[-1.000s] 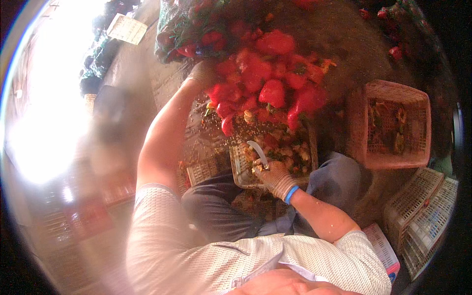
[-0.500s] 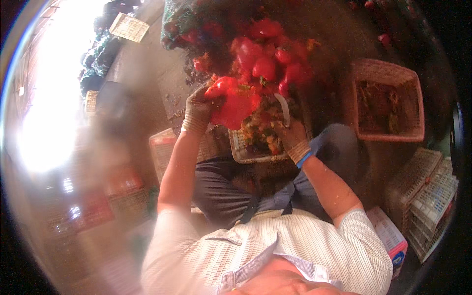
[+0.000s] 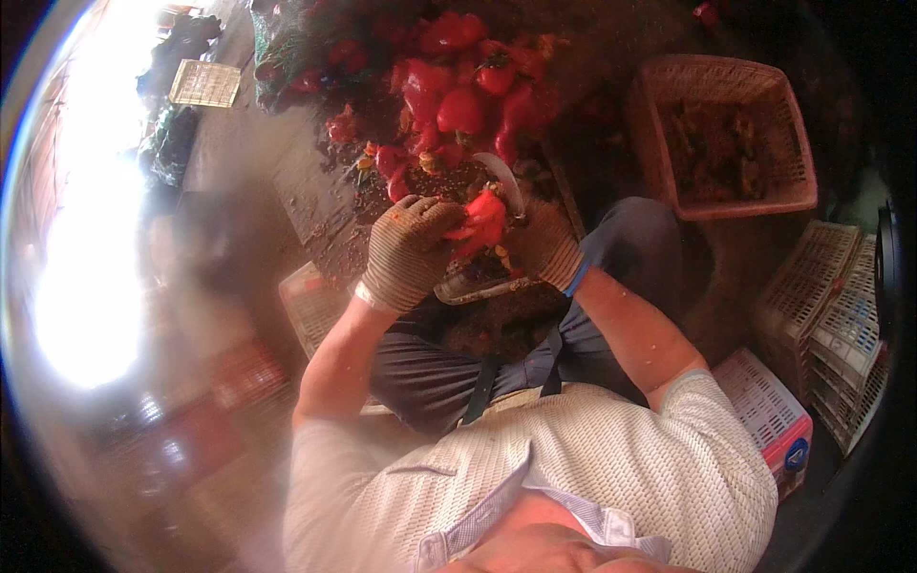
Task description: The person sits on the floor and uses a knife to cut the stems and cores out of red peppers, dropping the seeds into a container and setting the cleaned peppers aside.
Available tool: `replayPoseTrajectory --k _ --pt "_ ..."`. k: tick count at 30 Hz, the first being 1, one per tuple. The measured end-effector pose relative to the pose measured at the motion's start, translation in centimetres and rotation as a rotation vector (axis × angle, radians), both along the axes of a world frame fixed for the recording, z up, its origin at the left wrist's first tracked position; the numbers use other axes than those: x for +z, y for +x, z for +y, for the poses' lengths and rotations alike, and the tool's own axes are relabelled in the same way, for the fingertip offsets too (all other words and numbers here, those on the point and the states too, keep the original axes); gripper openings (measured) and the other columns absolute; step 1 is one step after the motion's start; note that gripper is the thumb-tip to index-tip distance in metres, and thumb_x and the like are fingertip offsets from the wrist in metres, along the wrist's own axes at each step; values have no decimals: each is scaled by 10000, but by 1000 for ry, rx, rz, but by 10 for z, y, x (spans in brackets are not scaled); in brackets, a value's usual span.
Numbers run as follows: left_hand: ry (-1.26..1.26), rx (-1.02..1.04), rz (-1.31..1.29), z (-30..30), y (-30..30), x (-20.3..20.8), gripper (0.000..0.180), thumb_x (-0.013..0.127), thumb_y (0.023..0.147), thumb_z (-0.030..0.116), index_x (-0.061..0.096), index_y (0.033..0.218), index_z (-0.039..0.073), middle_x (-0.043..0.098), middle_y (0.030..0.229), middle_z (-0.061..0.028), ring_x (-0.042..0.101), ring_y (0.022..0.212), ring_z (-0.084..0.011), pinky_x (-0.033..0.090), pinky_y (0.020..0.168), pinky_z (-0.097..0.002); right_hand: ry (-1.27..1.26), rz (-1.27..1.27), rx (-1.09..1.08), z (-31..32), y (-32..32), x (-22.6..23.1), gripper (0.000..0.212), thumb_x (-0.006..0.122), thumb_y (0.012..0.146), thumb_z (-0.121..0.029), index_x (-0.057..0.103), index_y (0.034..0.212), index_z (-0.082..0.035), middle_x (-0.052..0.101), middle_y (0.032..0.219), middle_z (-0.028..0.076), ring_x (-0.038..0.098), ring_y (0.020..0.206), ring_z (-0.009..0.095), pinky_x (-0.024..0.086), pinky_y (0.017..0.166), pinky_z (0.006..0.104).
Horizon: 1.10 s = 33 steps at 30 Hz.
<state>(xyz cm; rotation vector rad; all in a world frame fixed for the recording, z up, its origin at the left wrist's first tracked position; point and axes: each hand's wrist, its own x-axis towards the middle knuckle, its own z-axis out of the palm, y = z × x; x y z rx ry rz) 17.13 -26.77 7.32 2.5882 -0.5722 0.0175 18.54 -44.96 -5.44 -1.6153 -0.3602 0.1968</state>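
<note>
Your gloved left hand [image 3: 411,246] is grasping a red pepper [image 3: 480,223] in front of you, while your gloved right hand [image 3: 547,244] is gripping a curved knife [image 3: 503,178], its pale blade standing just beside the pepper — whether it is touching, I cannot tell. The cutting of this one seems to be under way rather than finished. Beneath your hands a crate [image 3: 485,293] is sitting between your legs, mostly hidden, so its fill is not showing. Seeds [image 3: 332,227] are lying across the floor [image 3: 296,181] to the left, suggesting that some peppers are already done. Just beyond, a heap of red peppers [image 3: 462,110] is waiting, so plenty appears left. Farther out, a green net sack [image 3: 272,59] is lying beside the heap, and on your right a pink crate [image 3: 750,208] is holding dark scraps [image 3: 750,177] — only a low layer, it seems.
</note>
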Motion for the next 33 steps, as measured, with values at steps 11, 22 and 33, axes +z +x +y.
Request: replayPoseTrajectory --k 11,22,33 --pt "-128 324 -92 10 4 -49 304 814 742 55 705 1025 38 717 959 -148 696 891 -327 548 791 -390 -25 297 -40 -8 36 -2 336 731 919 -331 717 1114 -57 740 954 112 713 812 183 565 696 331" --pt "16 428 -197 53 -14 -47 275 829 755 70 713 1002 35 715 939 -141 684 855 -318 539 778 -376 385 527 -125 -16 51 -17 247 673 932 -180 693 1141 -50 736 932 73 697 758 170 552 648 345" --pt "-153 559 -66 20 -15 -35 268 816 769 26 704 1012 27 696 859 -131 686 781 -214 544 739 -316 -130 107 -41 10 25 11 460 750 878 -303 632 1250 -58 730 1053 144 722 896 281 567 777 385"
